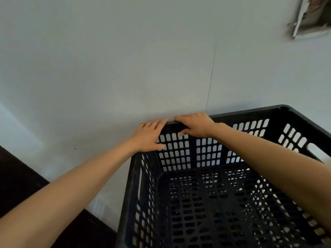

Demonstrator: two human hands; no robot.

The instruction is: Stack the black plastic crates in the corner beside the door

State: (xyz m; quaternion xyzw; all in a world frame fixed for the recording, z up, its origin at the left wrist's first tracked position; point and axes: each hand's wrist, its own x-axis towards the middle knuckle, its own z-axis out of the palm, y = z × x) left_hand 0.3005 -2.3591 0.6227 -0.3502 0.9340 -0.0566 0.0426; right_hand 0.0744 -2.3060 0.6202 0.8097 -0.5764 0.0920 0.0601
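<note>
At far rim (pixel 247 114), hands (pixel 149 136) (pixel 194 125) grip crate (pixel 143 194) (black)

No legible text or labels.

Single head view, from just above the near side of the crate (pixel 129 194), facing forward and down into its open top. Very near: the crate runs off the lower right edge; the wall (pixel 107 68) just beyond its far rim fills the rest.
</note>
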